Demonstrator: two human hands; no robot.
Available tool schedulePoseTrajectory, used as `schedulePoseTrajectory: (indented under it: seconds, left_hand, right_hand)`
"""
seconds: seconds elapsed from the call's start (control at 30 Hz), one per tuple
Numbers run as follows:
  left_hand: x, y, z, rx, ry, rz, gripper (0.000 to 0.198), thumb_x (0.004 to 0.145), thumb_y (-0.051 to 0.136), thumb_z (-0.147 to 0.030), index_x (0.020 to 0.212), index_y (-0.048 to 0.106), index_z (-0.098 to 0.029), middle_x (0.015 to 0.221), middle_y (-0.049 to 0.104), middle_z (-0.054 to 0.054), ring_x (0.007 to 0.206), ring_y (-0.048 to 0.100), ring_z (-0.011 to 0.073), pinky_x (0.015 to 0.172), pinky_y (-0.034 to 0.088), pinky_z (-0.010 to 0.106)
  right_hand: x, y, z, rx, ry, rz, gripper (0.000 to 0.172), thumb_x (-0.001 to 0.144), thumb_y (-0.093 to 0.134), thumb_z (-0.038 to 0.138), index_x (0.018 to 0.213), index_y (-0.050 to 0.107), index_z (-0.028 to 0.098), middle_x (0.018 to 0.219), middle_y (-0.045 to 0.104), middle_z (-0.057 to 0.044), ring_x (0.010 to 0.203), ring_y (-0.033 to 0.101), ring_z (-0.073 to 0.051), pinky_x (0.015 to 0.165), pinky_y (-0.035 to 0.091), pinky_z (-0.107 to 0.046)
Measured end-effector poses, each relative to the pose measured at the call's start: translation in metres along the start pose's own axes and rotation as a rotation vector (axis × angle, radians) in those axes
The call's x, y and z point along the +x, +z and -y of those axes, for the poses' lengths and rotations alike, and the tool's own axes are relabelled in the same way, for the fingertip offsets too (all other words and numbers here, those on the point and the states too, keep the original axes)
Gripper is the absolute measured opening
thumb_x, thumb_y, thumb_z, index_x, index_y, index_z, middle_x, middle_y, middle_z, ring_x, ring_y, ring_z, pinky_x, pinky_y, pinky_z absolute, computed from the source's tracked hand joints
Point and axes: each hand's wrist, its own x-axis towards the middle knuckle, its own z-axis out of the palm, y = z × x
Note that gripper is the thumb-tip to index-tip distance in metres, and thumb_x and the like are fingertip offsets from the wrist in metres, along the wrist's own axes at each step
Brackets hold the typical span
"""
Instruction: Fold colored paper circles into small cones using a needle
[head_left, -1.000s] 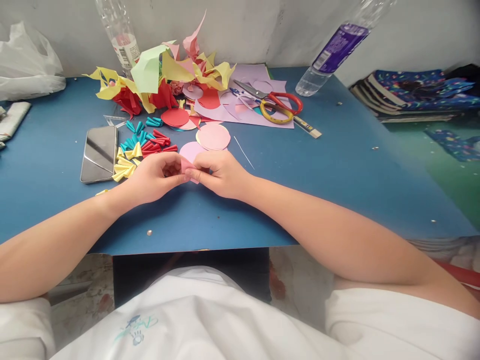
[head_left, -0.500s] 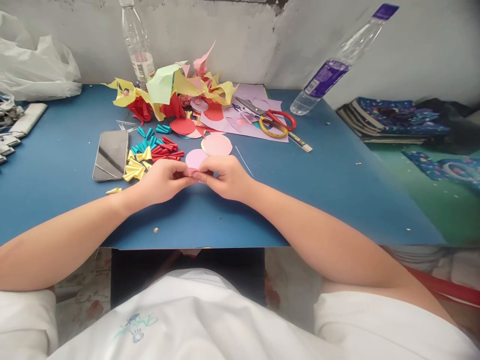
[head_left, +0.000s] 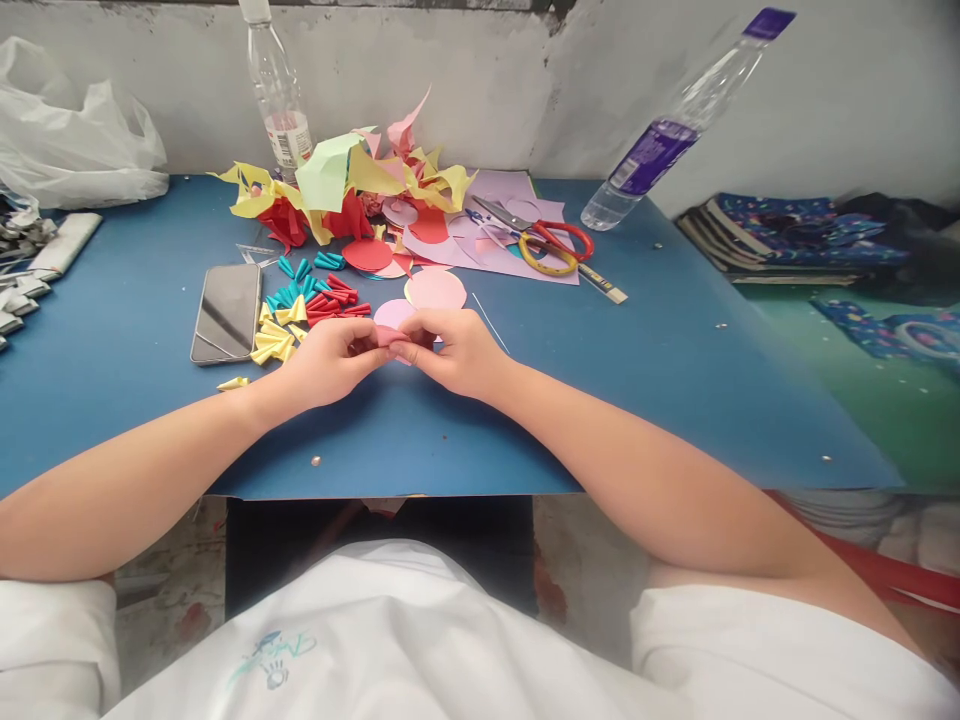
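Between my fingertips is a small piece of pink paper [head_left: 388, 336], folded or rolled; its exact shape is partly hidden. My left hand [head_left: 335, 358] pinches its left side and my right hand [head_left: 452, 350] pinches its right. Just behind the fingers lie a lilac paper circle [head_left: 394, 314] and a pink paper circle [head_left: 436, 290]. Beyond my left hand are rolled paper cones: teal [head_left: 291, 292], red [head_left: 339, 297] and yellow [head_left: 271, 345]. A thin white stick [head_left: 491, 322] lies to the right of my right hand.
A phone [head_left: 227, 313] lies left of the cones. Scissors [head_left: 553, 245] rest on lilac paper sheets behind, beside crumpled paper scraps [head_left: 349, 185]. Two plastic bottles, one clear-labelled [head_left: 283, 120] and one purple-labelled [head_left: 656, 155], stand at the back. A white plastic bag [head_left: 82, 150] sits far left.
The pink paper between my fingertips shows a little more and looks slightly turned. Both hands stay nearly in place; the whole view has shifted slightly.
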Motion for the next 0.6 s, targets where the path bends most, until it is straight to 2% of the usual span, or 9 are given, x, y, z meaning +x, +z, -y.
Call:
schedulePoseTrajectory:
  seconds: [0.07,0.13,0.3,0.43,0.53,0.6]
  left_hand:
    - [-0.0004,-0.0004,-0.0014,-0.034,-0.023,0.002,0.048,0.097,0.083,-0.063,0.11,0.094,-0.018,0.101,0.09,0.009,0.088,0.077,0.025,0.085,0.064,0.039]
    - [-0.0005,-0.0014,-0.003,-0.071,-0.064,0.0,0.047,0.097,0.084,-0.06,0.116,0.096,-0.018,0.104,0.091,0.009,0.091,0.077,0.0258,0.087,0.064,0.039]
    - [0.0002,-0.004,-0.0057,-0.148,-0.096,0.04,0.044,0.097,0.089,-0.059,0.109,0.094,-0.018,0.1,0.088,0.008,0.091,0.074,0.0241,0.088,0.062,0.037]
    - [0.0015,-0.0057,-0.0055,-0.102,-0.104,0.063,0.052,0.1,0.086,-0.069,0.107,0.09,-0.018,0.094,0.086,0.008,0.089,0.075,0.0248,0.087,0.063,0.037]
    - [0.0029,-0.0065,-0.0055,-0.098,-0.071,0.096,0.059,0.1,0.084,-0.078,0.101,0.085,-0.019,0.094,0.084,0.007,0.091,0.076,0.0255,0.09,0.066,0.037]
    - [0.0034,-0.0067,-0.0059,-0.099,-0.052,0.125,0.062,0.101,0.083,-0.082,0.1,0.084,-0.02,0.096,0.085,0.007,0.092,0.076,0.0257,0.092,0.067,0.037]
  right_hand:
    - [-0.0016,0.0007,0.0025,0.031,0.019,-0.014,0.03,0.112,0.081,0.057,0.116,0.078,0.027,0.082,0.075,0.004,0.071,0.064,-0.018,0.072,0.056,-0.035]
    - [-0.0032,0.0023,0.0041,0.067,0.025,-0.025,0.036,0.108,0.085,0.057,0.127,0.075,0.028,0.084,0.075,0.005,0.07,0.065,-0.018,0.071,0.058,-0.034]
    - [-0.007,0.0049,0.0032,0.091,-0.046,-0.001,0.046,0.1,0.089,0.04,0.139,0.066,0.029,0.097,0.076,0.004,0.074,0.068,-0.018,0.072,0.063,-0.035]
    - [-0.0095,0.0049,0.0026,0.034,-0.061,0.028,0.051,0.102,0.081,0.03,0.151,0.068,0.03,0.108,0.083,-0.001,0.08,0.072,-0.02,0.077,0.066,-0.037]
    - [-0.0098,0.0054,0.0023,-0.018,-0.09,0.04,0.037,0.106,0.078,0.03,0.144,0.075,0.029,0.117,0.088,-0.006,0.088,0.077,-0.023,0.081,0.069,-0.04]
    - [-0.0094,0.0059,0.002,-0.034,-0.107,0.039,0.026,0.111,0.076,0.033,0.136,0.079,0.028,0.117,0.09,-0.008,0.094,0.08,-0.026,0.087,0.071,-0.044]
